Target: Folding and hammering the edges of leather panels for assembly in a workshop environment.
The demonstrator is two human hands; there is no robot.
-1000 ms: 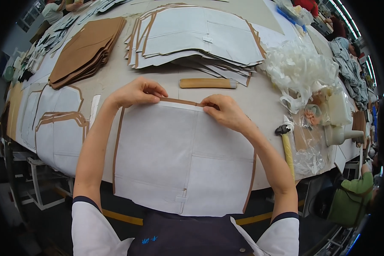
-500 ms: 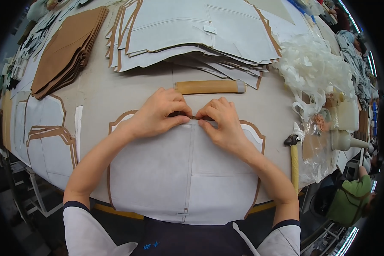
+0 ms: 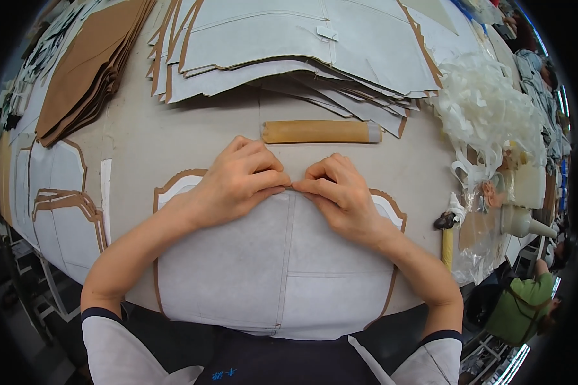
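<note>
Left hand (image 3: 243, 183) and right hand (image 3: 340, 199), wider apart a second earlier, nearly meet, pinching the upper edge of a seamed white panel (image 3: 228, 273) with curved brown borders

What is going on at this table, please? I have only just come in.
A person's bare left hand and right hand are pinching the far edge of a brown-edged white panel, close together near its middle. On the table just beyond the hands lies a flat tan bar, with a stack of white panels behind it. A brown stack lies farther left.
</note>
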